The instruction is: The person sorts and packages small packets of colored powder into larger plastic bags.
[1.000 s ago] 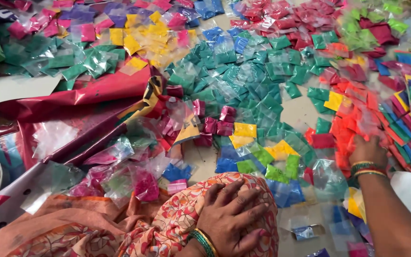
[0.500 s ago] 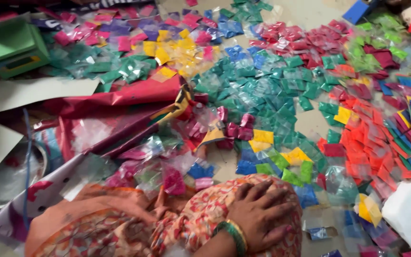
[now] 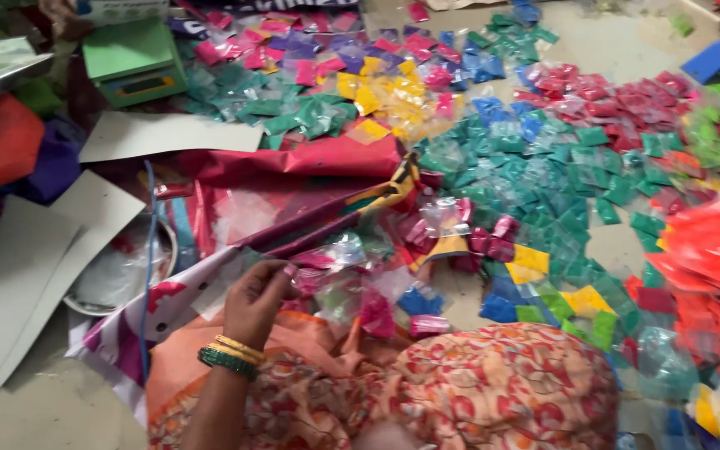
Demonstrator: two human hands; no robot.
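Now the left hand [image 3: 256,300] pinches a pink packet [image 3: 308,260], fingers [image 3: 281,271] closed on it, just above the knee [image 3: 493,383]. Right hand is out of view; coloured packets [image 3: 543,167] cover the floor [image 3: 43,408].

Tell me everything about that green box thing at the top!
The green weighing scale is a squat boxy machine that looks like plastic, with a flat darker-green top and a pale front holding a small orange display. It sits level on the floor at the upper left, beside green packets and a grey card sheet. No hand touches it.
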